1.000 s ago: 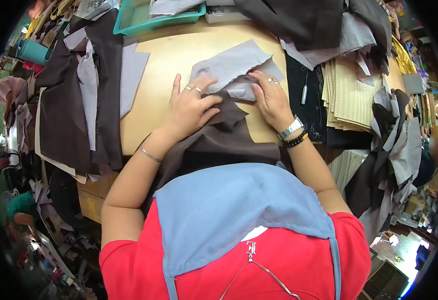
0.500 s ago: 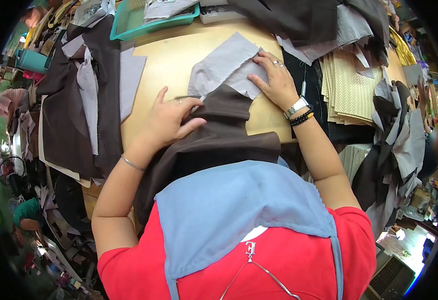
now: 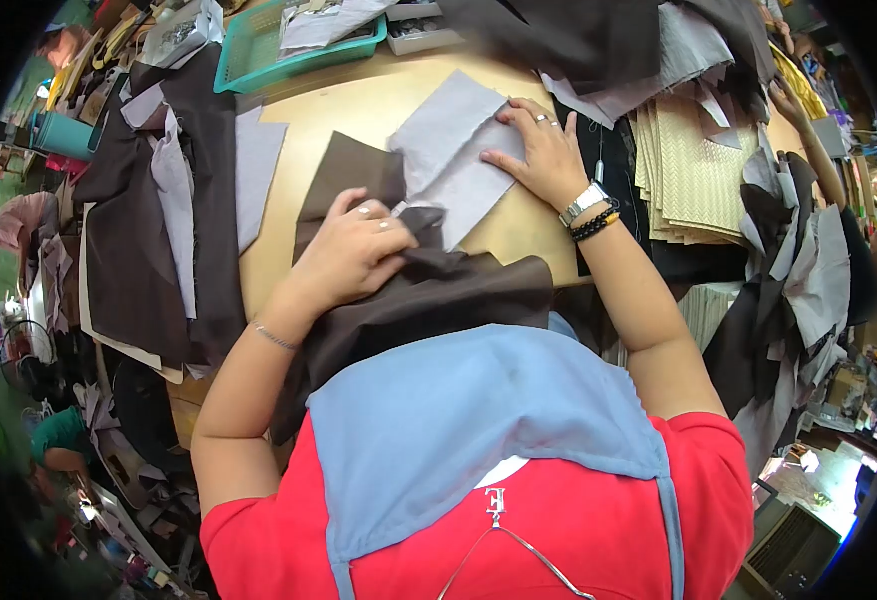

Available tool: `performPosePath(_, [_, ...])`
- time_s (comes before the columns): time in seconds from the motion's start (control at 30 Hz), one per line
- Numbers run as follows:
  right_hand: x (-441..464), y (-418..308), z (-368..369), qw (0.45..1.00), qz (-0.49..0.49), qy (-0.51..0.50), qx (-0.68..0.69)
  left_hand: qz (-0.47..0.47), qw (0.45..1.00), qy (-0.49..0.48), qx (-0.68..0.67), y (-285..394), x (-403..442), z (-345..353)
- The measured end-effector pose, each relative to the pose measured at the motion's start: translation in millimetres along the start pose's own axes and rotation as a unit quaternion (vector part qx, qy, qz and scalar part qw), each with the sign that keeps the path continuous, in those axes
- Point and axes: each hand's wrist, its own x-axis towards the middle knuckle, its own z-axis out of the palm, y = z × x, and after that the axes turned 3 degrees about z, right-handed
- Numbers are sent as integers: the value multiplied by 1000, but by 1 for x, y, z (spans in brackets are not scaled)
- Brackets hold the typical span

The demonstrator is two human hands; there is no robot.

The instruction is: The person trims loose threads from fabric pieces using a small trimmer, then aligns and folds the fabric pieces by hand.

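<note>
A dark brown piece of fabric or leather (image 3: 458, 300) drapes over the table's near edge and bunches in front of the apron. My left hand (image 3: 353, 250) is closed on it, fingers curled, gripping a fold near the middle. One brown flap spreads flat beyond that hand. The light grey underside (image 3: 448, 125) of the material lies farther out, with a folded seam running across it. On the right edge of this grey part rests my right hand (image 3: 543, 155), its fingers stretched out and the thumb apart, pressing it against the tabletop.
Brown and grey pieces (image 3: 213, 200) are heaped at the left. A teal basket (image 3: 248, 75) and a small white box (image 3: 423, 35) stand at the back. Woven cream sheets (image 3: 693, 180) are stacked on the right. Another person's arm (image 3: 808, 140) reaches in at far right.
My left hand has gone from spread fingers to gripping the brown material. A brown flap now lies turned out to the left, uncovering more grey. My right hand has shifted slightly left.
</note>
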Motion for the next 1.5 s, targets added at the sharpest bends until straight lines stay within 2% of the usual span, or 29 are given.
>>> performPosePath(0.13, [5,4,0,1000,9,-15,-6,-70,994,-74,-27,6,-23,-7])
performPosePath(0.27, [5,3,0,999,28,-19,10,-174,981,-62,-51,17,-12,-7])
performPosePath(0.3, [4,2,0,999,31,-22,18,-197,979,-29,-46,15,-5,3])
performPosePath(0.4, [2,0,2,999,39,-12,34,-287,954,-47,73,22,20,8])
performPosePath(0.47, [2,2,2,999,34,-13,32,-172,977,52,116,17,30,14])
performPosePath(0.53, [1,1,1,999,31,-17,35,-46,977,162,135,10,44,21])
performPosePath(0.57, [1,1,2,999,29,-10,30,-62,978,140,140,6,49,29])
performPosePath(0.67, [-1,0,-1,999,29,6,41,-240,963,44,111,-3,52,44])
performPosePath(0.7, [-2,-1,-2,999,23,49,9,-254,959,26,119,-1,49,40])
performPosePath(0.8, [0,10,0,994,58,39,89,-300,945,30,126,9,40,31])
performPosePath(0.83, [0,12,2,990,34,96,101,-307,944,21,122,9,36,32])
performPosePath(0.93, [4,20,2,982,82,43,167,-319,941,4,110,8,30,36])
performPosePath(1.0, [8,21,4,978,74,49,189,-319,942,0,101,9,27,38])
performPosePath(1.1, [19,27,9,973,62,52,215,-323,941,46,94,4,23,59])
performPosePath(1.23, [32,26,14,975,73,71,196,-354,930,58,81,2,30,69])
performPosePath(1.33, [35,12,4,987,-45,145,46,-356,929,47,86,5,33,66])
performPosePath(1.4, [21,-11,-11,983,-88,134,87,-351,932,52,73,4,31,66])
performPosePath(1.47, [1,-28,-16,979,-123,12,164,-344,936,41,68,2,29,63])
performPosePath(1.5, [-11,-37,-17,980,-138,-11,145,-339,938,35,65,2,29,62])
